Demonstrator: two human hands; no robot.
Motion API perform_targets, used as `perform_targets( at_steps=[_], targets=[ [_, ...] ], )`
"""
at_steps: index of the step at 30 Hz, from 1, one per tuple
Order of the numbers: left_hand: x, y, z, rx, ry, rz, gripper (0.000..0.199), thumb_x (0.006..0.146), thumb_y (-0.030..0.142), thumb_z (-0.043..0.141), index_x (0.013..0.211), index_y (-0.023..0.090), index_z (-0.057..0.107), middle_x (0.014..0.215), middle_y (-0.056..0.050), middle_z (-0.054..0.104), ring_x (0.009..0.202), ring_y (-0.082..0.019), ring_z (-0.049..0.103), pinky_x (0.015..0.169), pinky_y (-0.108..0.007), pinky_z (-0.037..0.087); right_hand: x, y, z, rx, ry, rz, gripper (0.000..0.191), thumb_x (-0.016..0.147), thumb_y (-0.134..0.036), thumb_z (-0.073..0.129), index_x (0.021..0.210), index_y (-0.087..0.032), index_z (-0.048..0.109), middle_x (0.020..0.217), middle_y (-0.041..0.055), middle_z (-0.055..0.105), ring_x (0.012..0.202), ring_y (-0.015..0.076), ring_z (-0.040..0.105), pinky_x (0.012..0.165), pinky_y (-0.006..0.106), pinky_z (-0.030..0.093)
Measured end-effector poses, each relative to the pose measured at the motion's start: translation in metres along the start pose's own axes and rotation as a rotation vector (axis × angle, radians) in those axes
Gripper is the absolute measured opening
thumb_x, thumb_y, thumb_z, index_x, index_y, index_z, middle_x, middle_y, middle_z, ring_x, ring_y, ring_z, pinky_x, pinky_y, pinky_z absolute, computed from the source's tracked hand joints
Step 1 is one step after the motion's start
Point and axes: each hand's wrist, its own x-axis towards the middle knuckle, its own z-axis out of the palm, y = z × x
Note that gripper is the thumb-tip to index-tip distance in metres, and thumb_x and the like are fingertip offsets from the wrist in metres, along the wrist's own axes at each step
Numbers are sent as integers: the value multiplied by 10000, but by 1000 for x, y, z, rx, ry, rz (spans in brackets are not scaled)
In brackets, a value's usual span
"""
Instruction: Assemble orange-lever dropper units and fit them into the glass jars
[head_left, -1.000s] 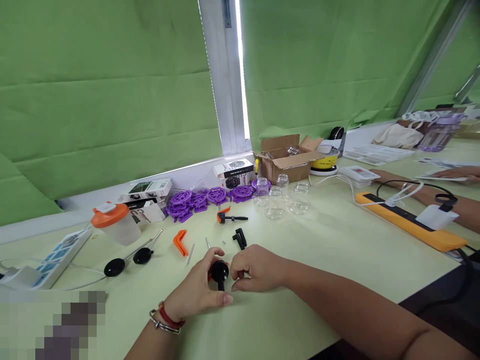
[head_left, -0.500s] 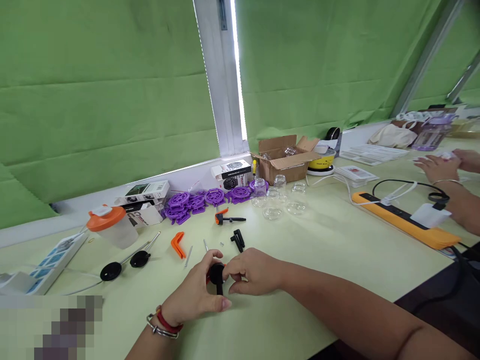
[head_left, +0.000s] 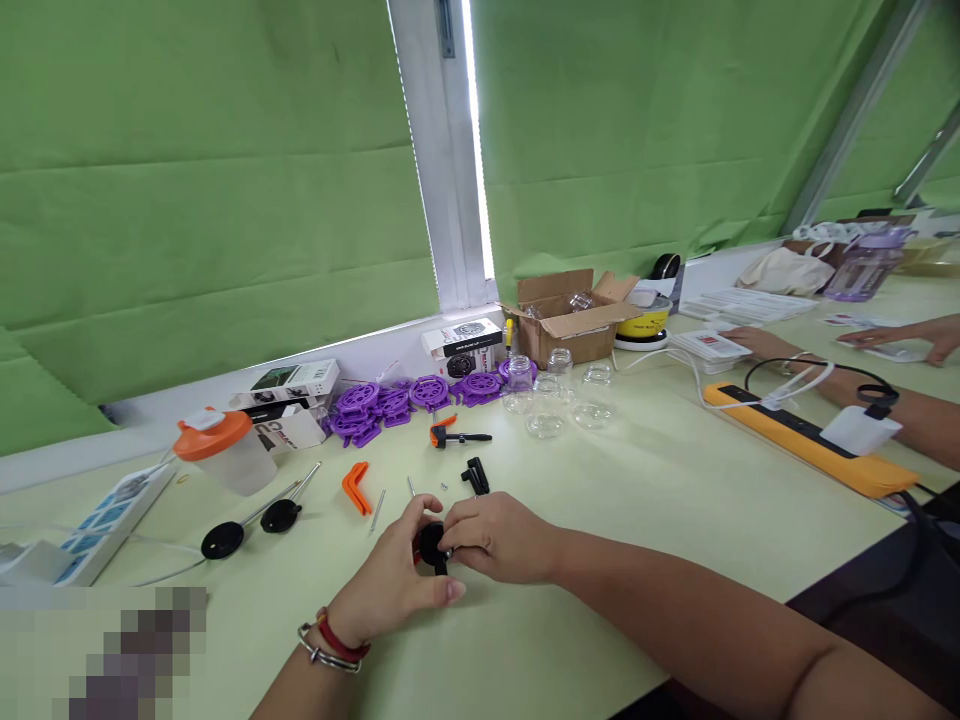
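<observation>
Between the thumb and fingers of my left hand (head_left: 394, 570) sits a round black plastic part (head_left: 431, 543) with a short stem and a trace of orange at its left side. My right hand (head_left: 499, 535) is pinched at the part's right edge, where a small shiny spot shows; what the fingertips hold is mostly hidden. Just beyond lie black angled plastic pieces (head_left: 474, 476), a tiny screw (head_left: 444, 487) and a thin metal pin (head_left: 377, 510). An orange bent piece (head_left: 356, 488) rests to the left. Farther back lies an orange-and-black assembly (head_left: 450, 437) with a handle.
Two black discs on rods (head_left: 223, 541), an orange-lidded cup (head_left: 225, 452) and a power strip (head_left: 112, 525) stand left. Purple plastic rings (head_left: 431, 393), glass jars (head_left: 546, 410) and a cardboard box (head_left: 577, 335) line the back. An orange power strip (head_left: 810, 440) and another person's hands (head_left: 757, 345) are right.
The black part has turned slightly in my left hand, its stem showing less. My right fingers have shifted up and left against it. The other person's hand has reached to the card stack.
</observation>
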Motion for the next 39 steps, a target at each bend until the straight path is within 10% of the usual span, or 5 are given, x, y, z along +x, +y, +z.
perform_targets(
  at_steps=[39],
  targets=[
    [0,1,1,42,41,-26,486,681,426,652,1011,227,355,890,-12,576,766,-158,505,685,-294,437,0,-9,-30,152,-187,257,147,712,-279,645,823,-186,622,738,-35,626,608,86,511,563,201,320]
  ],
)
